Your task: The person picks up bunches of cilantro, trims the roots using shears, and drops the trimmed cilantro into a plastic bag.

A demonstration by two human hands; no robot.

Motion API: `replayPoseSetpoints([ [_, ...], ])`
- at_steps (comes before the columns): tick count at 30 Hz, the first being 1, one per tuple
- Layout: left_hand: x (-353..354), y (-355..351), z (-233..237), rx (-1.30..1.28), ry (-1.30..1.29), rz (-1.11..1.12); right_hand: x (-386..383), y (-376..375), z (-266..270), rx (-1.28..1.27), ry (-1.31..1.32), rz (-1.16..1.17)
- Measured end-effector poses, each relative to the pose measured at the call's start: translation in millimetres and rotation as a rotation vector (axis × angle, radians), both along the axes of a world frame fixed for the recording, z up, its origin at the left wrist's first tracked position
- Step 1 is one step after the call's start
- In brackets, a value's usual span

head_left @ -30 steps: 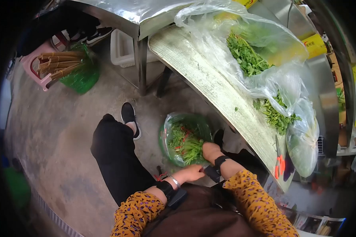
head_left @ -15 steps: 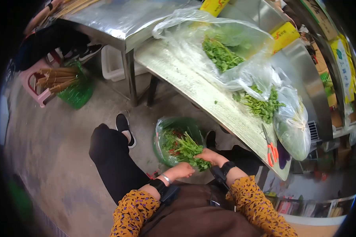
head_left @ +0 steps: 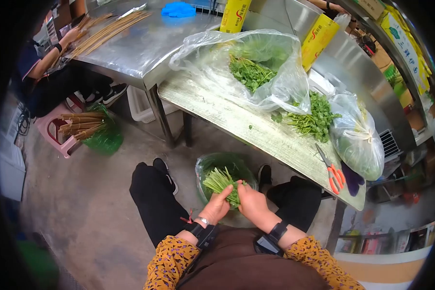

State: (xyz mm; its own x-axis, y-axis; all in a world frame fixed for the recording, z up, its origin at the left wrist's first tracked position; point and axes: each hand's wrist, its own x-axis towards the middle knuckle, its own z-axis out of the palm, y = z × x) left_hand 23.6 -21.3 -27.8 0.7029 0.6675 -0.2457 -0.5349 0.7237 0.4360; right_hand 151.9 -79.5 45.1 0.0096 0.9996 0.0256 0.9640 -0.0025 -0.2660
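A bunch of leafy green herbs [head_left: 218, 181] is held between my two hands, its pale stems pointing up and to the left. My left hand [head_left: 216, 205] wraps round its left side, and my right hand [head_left: 252, 202] closes on its right side. Below the bunch, between my knees, stands a green bin lined with a clear bag [head_left: 246, 175]; its contents are mostly hidden. On the board to the upper right lie a loose pile of the same greens [head_left: 316, 118], an open clear bag with more greens [head_left: 251, 72], and scissors with orange handles [head_left: 334, 178].
A tied clear bag [head_left: 357, 140] sits at the right end of the board [head_left: 217, 113]. At the upper left, a co-worker's hand [head_left: 71, 36] is by thin sticks [head_left: 113, 31] on a steel table [head_left: 130, 53]. A pink stool [head_left: 53, 133] and brown sticks [head_left: 84, 125] are below.
Both hands have come closer together round the bunch, which has been lifted and now shows its stems bundled. The view has shifted, bringing more of the co-worker and the steel table into sight.
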Motion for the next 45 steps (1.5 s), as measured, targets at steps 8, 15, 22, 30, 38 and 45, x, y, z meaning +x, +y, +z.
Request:
replayPoseSetpoints([
  [8,-11.4,4.5,52.0,0.199,0.247,0.163,9.4,-14.9,60.4,0.062,0.279,0.250],
  [15,-28.3,-1.8,83.8,0.431,0.300,-0.089,34.0,0.5,55.3,-0.083,0.768,0.026],
  [22,-43.2,0.3,65.7,0.048,0.150,-0.272,4.2,20.6,43.0,-0.442,1.627,-0.206],
  [30,-42.8,2.2,52.0,-0.172,-0.161,-0.327,13.3,13.1,44.6,-0.501,1.774,-0.514],
  [38,-35.1,2.1,56.9,-0.001,0.005,-0.382,21.0,11.4,36.3,-0.523,1.741,-0.247],
  [45,-29.7,2.0,66.4,0.295,-0.018,-0.456,13.7,19.6,50.2,-0.694,1.566,-0.020],
])
